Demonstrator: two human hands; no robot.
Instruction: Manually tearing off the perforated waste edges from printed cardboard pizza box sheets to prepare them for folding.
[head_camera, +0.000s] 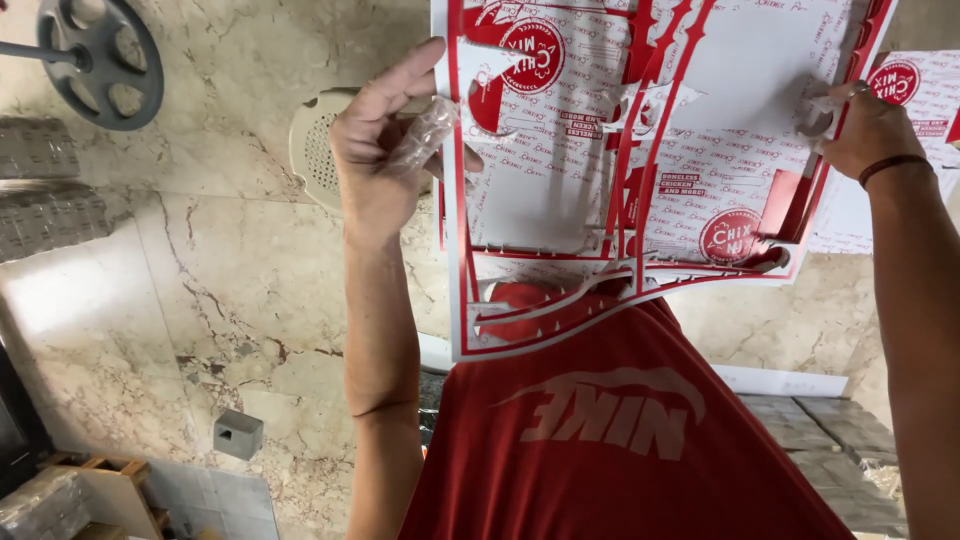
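Both hands hold a die-cut red-and-white printed carton sheet (640, 170), left hand (385, 145) pinching one edge, right hand (865, 130) the other.

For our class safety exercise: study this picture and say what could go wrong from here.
The red-and-white die-cut cardboard sheet has thin cut strips along its lower edge; they could tear. The left hand pinches only its edge through a clear plastic finger cover, so it may slip. The right hand grips just the far edge, so the sheet may buckle.
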